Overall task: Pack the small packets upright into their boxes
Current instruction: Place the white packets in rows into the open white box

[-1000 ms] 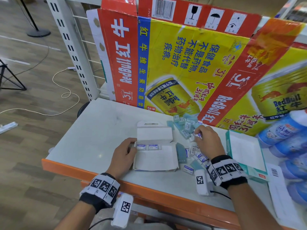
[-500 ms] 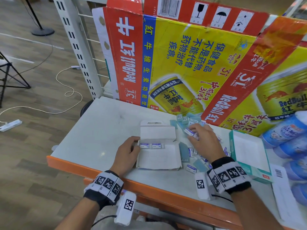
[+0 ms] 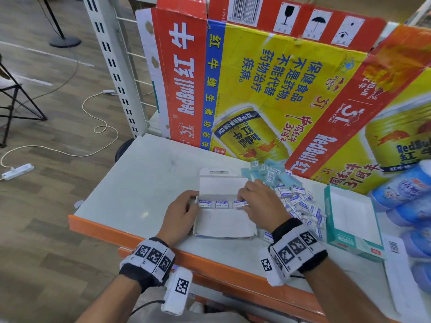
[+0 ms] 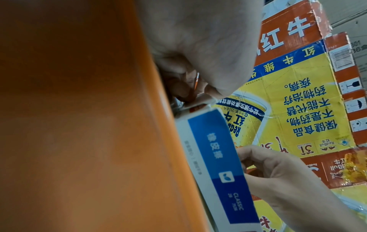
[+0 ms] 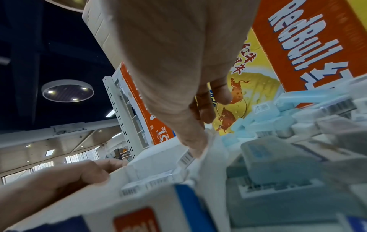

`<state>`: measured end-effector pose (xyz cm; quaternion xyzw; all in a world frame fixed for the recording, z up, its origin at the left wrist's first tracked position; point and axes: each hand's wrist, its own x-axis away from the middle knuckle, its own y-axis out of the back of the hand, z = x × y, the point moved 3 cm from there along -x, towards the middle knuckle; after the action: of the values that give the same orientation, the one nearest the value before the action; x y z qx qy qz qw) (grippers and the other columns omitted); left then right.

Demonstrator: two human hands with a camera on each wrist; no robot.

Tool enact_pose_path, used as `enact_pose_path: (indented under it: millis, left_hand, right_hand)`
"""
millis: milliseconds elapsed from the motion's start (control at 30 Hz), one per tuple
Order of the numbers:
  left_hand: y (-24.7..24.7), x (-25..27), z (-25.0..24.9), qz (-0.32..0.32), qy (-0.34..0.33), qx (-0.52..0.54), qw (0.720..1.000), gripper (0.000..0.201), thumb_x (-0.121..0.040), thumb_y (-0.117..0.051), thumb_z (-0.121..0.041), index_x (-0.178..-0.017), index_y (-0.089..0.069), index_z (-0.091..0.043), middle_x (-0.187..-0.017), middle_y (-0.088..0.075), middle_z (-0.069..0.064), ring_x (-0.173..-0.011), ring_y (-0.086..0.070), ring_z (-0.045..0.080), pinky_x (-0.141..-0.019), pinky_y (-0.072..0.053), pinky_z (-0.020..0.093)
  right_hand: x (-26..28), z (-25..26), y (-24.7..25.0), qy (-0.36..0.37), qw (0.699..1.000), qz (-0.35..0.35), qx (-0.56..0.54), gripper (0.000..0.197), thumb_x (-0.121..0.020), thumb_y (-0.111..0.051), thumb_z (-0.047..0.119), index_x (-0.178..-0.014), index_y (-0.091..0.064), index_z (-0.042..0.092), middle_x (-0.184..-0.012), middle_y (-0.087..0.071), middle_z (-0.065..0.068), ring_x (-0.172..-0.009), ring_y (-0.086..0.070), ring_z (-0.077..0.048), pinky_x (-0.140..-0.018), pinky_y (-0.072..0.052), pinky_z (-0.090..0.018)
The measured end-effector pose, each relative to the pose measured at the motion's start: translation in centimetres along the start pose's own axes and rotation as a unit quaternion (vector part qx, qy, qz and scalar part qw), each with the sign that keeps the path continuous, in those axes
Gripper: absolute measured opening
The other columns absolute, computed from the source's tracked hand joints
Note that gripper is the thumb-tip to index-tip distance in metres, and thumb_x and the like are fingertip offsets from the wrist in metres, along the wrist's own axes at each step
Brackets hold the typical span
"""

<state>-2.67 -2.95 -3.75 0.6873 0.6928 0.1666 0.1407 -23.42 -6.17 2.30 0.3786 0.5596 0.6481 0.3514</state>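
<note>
The open box (image 3: 224,220) lies flat on the table; three packets stand along its far wall. The right hand (image 3: 261,206) pinches the third packet (image 3: 240,203) at the row's right end, though its fingertips are partly hidden. The left hand (image 3: 182,213) grips the box's left wall. Seat the packet snug against its neighbour, label up, keeping the box braced

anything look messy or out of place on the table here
Mostly the loose packets: they lie jumbled in a heap right of the open box, some flat, some tilted. Inside the box, three packets stand in a neat row. Nothing looks damaged.
</note>
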Motion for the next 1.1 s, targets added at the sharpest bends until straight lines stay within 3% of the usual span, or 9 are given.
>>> enact_pose_path:
  millis: [100,200,467,733,833,967,1100]
  left_hand:
    - [-0.1,-0.1,0.0,-0.001,-0.005,-0.004,1.000,0.028,-0.090,-0.047,-0.008,-0.106,-0.061,-0.026,-0.091,-0.069,-0.008,-0.084,-0.061,0.003,-0.066,-0.044,0.013]
    - [-0.1,0.0,0.0,0.001,-0.002,0.001,1.000,0.028,-0.091,-0.047,-0.009,-0.106,-0.061,-0.027,-0.088,-0.070,-0.006,-0.082,-0.062,0.007,-0.067,-0.047,0.019]
    - [0.0,0.0,0.1,0.002,0.000,-0.007,1.000,0.028,-0.091,-0.046,-0.008,-0.109,-0.061,-0.024,-0.093,-0.069,-0.006,-0.086,-0.062,0.010,-0.073,-0.049,0.028]
    - [-0.1,0.0,0.1,0.000,0.001,-0.002,1.000,0.029,-0.090,-0.046,-0.007,-0.109,-0.061,-0.024,-0.092,-0.069,-0.007,-0.084,-0.061,0.010,-0.070,-0.047,0.023]
    - [-0.1,0.0,0.2,-0.005,-0.001,0.005,1.000,0.028,-0.090,-0.047,-0.006,-0.109,-0.061,-0.022,-0.089,-0.069,-0.004,-0.082,-0.061,0.011,-0.067,-0.043,0.018]
    - [-0.2,-0.1,0.2,-0.005,-0.004,0.005,1.000,0.028,-0.090,-0.048,-0.005,-0.109,-0.061,-0.021,-0.087,-0.069,-0.003,-0.080,-0.060,0.012,-0.065,-0.041,0.014]
    - [-0.1,0.0,0.1,0.000,-0.006,0.003,1.000,0.029,-0.090,-0.047,-0.005,-0.110,-0.061,-0.022,-0.089,-0.070,-0.004,-0.081,-0.061,0.013,-0.065,-0.043,0.015]
  right_hand:
    - [-0.3,0.3,0.0,0.009,1.000,0.010,-0.001,0.017,-0.086,-0.052,0.004,-0.100,-0.055,0.014,-0.105,-0.053,-0.002,-0.104,-0.043,-0.022,-0.083,-0.034,-0.029]
    - [-0.4,0.5,-0.1,0.009,1.000,0.014,-0.004,0.013,-0.087,-0.052,0.003,-0.097,-0.053,0.011,-0.106,-0.052,-0.004,-0.102,-0.044,-0.023,-0.081,-0.035,-0.029]
    - [-0.1,0.7,-1.0,0.020,1.000,0.002,0.004,0.021,-0.084,-0.048,-0.003,-0.098,-0.054,0.011,-0.106,-0.053,-0.004,-0.100,-0.047,-0.023,-0.080,-0.035,-0.029]
    - [0.2,0.3,-1.2,0.033,0.999,-0.010,-0.023,0.024,-0.084,-0.047,-0.004,-0.097,-0.062,0.010,-0.104,-0.053,-0.004,-0.100,-0.045,-0.023,-0.084,-0.040,-0.029]
    - [0.7,-0.7,-0.8,-0.002,0.999,-0.033,-0.043,0.015,-0.086,-0.051,0.006,-0.095,-0.062,0.012,-0.101,-0.052,-0.002,-0.099,-0.045,-0.021,-0.084,-0.038,-0.025]
    - [1.3,-1.6,-0.7,-0.057,0.995,-0.039,-0.065,0.009,-0.089,-0.055,0.019,-0.091,-0.061,0.013,-0.100,-0.049,0.000,-0.095,-0.046,-0.017,-0.072,-0.032,-0.020]
    - [1.0,-1.1,-0.8,-0.095,0.992,-0.018,-0.081,0.006,-0.090,-0.051,0.015,-0.092,-0.054,0.010,-0.103,-0.046,-0.004,-0.082,-0.047,-0.019,-0.065,-0.035,-0.025]
